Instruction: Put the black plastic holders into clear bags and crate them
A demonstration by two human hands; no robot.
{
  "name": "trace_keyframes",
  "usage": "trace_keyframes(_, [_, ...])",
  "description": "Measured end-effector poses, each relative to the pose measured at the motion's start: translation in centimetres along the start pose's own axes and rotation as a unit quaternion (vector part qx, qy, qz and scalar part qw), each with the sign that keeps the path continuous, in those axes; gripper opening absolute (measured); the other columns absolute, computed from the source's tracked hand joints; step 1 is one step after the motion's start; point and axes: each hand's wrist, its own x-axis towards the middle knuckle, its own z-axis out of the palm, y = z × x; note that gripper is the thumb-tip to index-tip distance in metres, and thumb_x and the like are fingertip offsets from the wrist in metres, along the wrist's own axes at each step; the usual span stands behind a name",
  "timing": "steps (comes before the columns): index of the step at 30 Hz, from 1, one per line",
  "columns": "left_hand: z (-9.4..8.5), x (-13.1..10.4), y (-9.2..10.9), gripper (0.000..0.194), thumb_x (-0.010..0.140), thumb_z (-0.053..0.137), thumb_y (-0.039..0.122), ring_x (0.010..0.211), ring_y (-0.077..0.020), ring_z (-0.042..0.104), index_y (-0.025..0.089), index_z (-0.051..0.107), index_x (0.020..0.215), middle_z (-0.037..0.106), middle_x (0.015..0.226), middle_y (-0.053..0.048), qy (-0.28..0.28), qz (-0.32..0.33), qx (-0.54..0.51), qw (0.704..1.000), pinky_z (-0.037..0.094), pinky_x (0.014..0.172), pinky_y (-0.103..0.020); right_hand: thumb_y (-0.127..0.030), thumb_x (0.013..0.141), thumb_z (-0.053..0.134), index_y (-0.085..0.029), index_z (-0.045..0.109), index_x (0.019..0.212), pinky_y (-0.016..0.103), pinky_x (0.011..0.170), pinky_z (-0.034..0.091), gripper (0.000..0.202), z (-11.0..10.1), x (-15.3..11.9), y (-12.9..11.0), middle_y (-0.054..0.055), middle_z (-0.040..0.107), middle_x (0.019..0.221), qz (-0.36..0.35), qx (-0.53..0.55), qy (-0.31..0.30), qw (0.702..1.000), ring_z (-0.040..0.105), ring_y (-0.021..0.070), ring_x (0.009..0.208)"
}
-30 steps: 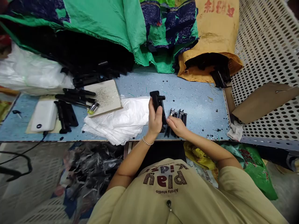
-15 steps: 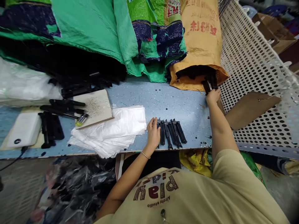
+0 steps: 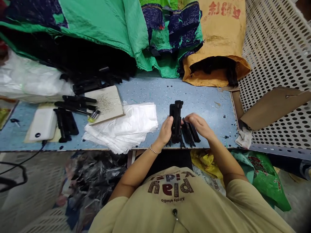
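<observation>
My left hand point(image 3: 166, 130) is closed on a black plastic part point(image 3: 176, 121), held upright above the row on the blue speckled table point(image 3: 155, 87). Just right of it, my right hand point(image 3: 198, 125) hovers over the other black parts point(image 3: 190, 133), its fingers bent and partly blurred; whether it holds anything cannot be made out. To the left of my hands lies a fanned stack of thin white bags point(image 3: 131, 124). More dark parts show in the mouth of the orange sack point(image 3: 218, 79).
A green sack point(image 3: 97, 26) lies open at the back left. Near it are a pale board point(image 3: 109, 103), black parts point(image 3: 75, 106) and a white device point(image 3: 43, 124) with a cable. A perforated white panel point(image 3: 274, 64) stands at the right.
My right hand has come from the orange sack to the row of parts. My left hand has taken hold of a black part. The view has shifted slightly.
</observation>
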Motion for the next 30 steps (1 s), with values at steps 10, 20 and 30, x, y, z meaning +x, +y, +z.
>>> trace_keyframes(10, [-2.0, -3.8, 4.1, 0.067, 0.092, 0.045, 0.080, 0.052, -0.0153, 0.064, 0.018, 0.068, 0.081, 0.067, 0.060, -0.003, -0.062, -0.103, 0.015, 0.993, 0.051, 0.047, -0.025, -0.086, 0.091, 0.037, -0.026, 0.057, 0.081, 0.039, 0.067, 0.037, 0.063, -2.1, 7.9, -1.4, 0.005, 0.055, 0.077, -0.303, -0.353, -0.067, 0.883, 0.047, 0.0225, 0.073])
trace_keyframes(20, [-3.0, -2.1, 2.6, 0.068, 0.091, 0.041, 0.083, 0.062, -0.0183, 0.068, 0.020, 0.065, 0.085, 0.068, 0.070, -0.005, 0.102, -0.041, 0.010, 0.994, 0.053, 0.050, -0.028, -0.076, 0.100, 0.010, -0.021, 0.060, 0.086, 0.036, 0.064, 0.036, 0.076, 2.5, 3.0, -3.4, 0.007, 0.058, 0.076, -0.276, -0.295, -0.042, 0.914, 0.049, 0.0212, 0.071])
trace_keyframes(30, [-3.2, -1.8, 0.6, 0.082, 0.079, 0.064, 0.082, 0.099, -0.0245, 0.072, 0.023, 0.052, 0.135, 0.070, 0.112, -0.011, 0.154, 0.149, 0.148, 0.966, 0.060, 0.087, -0.038, -0.065, 0.103, 0.030, -0.025, 0.036, 0.061, 0.030, 0.052, 0.032, 0.058, 8.4, -1.0, -2.9, -0.002, 0.036, 0.055, 0.037, 0.104, -0.096, 0.989, 0.034, 0.0136, 0.051])
